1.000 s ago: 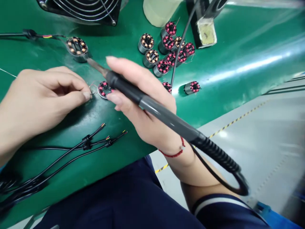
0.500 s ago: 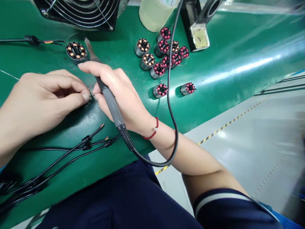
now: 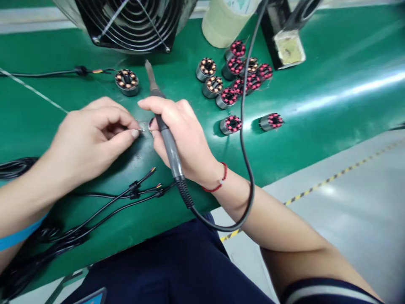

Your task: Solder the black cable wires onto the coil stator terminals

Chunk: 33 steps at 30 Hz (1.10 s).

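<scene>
A soldering iron (image 3: 171,147) lies in my right hand (image 3: 186,135), its tip pointing away from me, toward the fan. My right thumb and a fingertip are close to my left fingers; whether they also pinch something small cannot be made out. My left hand (image 3: 98,139) pinches the end of a thin silvery wire, which looks like solder wire (image 3: 34,90) and runs in from the left behind the hand. Just beyond both hands, a copper-wound motor stator (image 3: 126,82) stands on the green table, touched by neither. Left of it lies a black cable (image 3: 41,74) with bared coloured leads.
Several red- and copper-wound stators (image 3: 228,98) stand to the right, under the iron's cord (image 3: 243,126). At the back are a fan (image 3: 133,25), a pale yellow tub (image 3: 218,25) and an iron stand with a sponge (image 3: 289,48). Black cables (image 3: 110,211) lie near the front edge.
The camera view has shifted, so everything sits farther right and lower. My right hand with the iron has drawn a little away from the stator; my fingertips are slightly farther apart.
</scene>
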Tool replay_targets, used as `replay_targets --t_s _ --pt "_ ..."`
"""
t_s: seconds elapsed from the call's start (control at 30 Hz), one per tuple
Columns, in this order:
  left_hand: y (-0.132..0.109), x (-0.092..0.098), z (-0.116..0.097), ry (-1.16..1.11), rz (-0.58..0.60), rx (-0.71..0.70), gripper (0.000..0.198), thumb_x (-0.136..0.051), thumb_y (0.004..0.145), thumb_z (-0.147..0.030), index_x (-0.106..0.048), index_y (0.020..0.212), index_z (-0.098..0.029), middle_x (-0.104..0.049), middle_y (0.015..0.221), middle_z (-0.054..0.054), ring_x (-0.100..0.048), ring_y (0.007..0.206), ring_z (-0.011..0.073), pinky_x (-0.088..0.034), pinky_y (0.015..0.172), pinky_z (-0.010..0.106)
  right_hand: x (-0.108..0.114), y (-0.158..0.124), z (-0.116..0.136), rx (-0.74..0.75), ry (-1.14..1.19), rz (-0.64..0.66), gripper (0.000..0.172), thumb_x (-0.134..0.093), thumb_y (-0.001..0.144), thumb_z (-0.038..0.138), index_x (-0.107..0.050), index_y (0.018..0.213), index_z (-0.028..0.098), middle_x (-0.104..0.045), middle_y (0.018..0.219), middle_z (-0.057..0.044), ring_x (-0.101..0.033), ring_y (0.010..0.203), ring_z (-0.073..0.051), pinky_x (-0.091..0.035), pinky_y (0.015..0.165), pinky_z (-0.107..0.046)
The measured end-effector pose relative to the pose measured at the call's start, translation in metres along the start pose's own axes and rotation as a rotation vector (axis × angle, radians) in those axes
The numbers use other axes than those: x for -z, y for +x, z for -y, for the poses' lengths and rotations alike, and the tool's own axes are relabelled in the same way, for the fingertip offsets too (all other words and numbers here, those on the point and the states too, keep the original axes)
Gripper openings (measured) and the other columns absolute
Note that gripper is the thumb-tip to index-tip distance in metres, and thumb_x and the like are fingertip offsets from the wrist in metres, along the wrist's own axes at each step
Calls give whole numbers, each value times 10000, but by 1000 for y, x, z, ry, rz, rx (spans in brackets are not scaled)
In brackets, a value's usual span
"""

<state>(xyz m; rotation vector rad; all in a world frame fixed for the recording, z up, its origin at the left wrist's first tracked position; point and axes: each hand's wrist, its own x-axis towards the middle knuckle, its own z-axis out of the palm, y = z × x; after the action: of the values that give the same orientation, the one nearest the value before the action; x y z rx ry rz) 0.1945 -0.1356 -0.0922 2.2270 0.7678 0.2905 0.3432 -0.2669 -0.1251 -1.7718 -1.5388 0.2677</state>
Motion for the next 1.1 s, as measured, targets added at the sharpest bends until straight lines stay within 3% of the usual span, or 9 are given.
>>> replay_targets --t_s 0.1,0.3,0.5,0.63,0.73,0.8,0.87,1.0,1.1 --pt "-2 -3 -5 87 -10 -46 315 -562 860 -472 -774 852 -240 -698 953 -10 -634 900 172 -480 836 286 -1 1 -1 44 8 -27 379 -411 1043 211 -607 1366 171 -744 1218 -55 -680 1041 -223 -538 1058 -433" --pt "-7 -8 -3 145 -74 -89 337 -558 911 -508 -803 882 -280 -693 949 -23 -643 967 202 -482 900 323 -3 3 -5 16 6 -19 347 -461 1032 283 -615 1341 254 -763 1198 9 -679 1013 -185 -563 1015 -373" --pt "-6 -5 3 140 -74 -45 306 -626 930 -524 -806 955 -278 -645 874 -11 -579 807 173 -392 780 307 -17 5 -14 -2 64 -50 382 -459 996 318 -597 1351 355 -761 1149 111 -718 1017 -107 -561 1031 -287" --pt "-4 -6 0 167 -63 -60 338 -583 926 -520 -802 906 -262 -643 801 -23 -554 755 158 -361 734 288 -16 5 -14 -8 53 -45 398 -451 987 294 -601 1349 363 -746 1253 124 -727 1083 -117 -560 1062 -294" --pt "-1 -4 0 121 -42 -26 333 -619 850 -502 -781 1003 -254 -635 815 -32 -533 718 138 -382 707 258 -11 3 -10 -8 35 -48 464 -436 966 189 -574 1388 323 -719 1354 81 -710 1141 -144 -564 1084 -331" --pt "2 0 3 15 13 58 543 -691 750 -485 -691 1233 -236 -610 816 -40 -532 688 131 -416 680 245 -7 2 -8 -11 35 -54 528 -428 935 128 -534 1425 297 -733 1315 65 -695 1157 -149 -559 1093 -352" --pt "4 5 6 -81 73 161 711 -739 658 -486 -618 1299 -203 -614 803 -38 -563 683 142 -451 655 247 -4 2 -5 -14 26 -52 584 -440 902 91 -499 1455 269 -748 1251 54 -682 1150 -152 -550 1097 -353" --pt "6 12 4 -77 195 320 377 -717 636 -533 -671 818 -207 -644 644 1 -568 587 153 -454 597 267 -3 7 -2 -1 -1 21 637 -491 868 70 -468 1484 229 -725 1309 15 -657 1168 -177 -537 1095 -354" --pt "5 13 -4 -230 241 414 282 -730 664 -468 -605 678 -216 -564 514 -14 -480 479 122 -357 489 239 -7 10 -3 16 -22 91 638 -524 875 97 -459 1487 265 -695 1385 7 -637 1221 -209 -535 1084 -389"
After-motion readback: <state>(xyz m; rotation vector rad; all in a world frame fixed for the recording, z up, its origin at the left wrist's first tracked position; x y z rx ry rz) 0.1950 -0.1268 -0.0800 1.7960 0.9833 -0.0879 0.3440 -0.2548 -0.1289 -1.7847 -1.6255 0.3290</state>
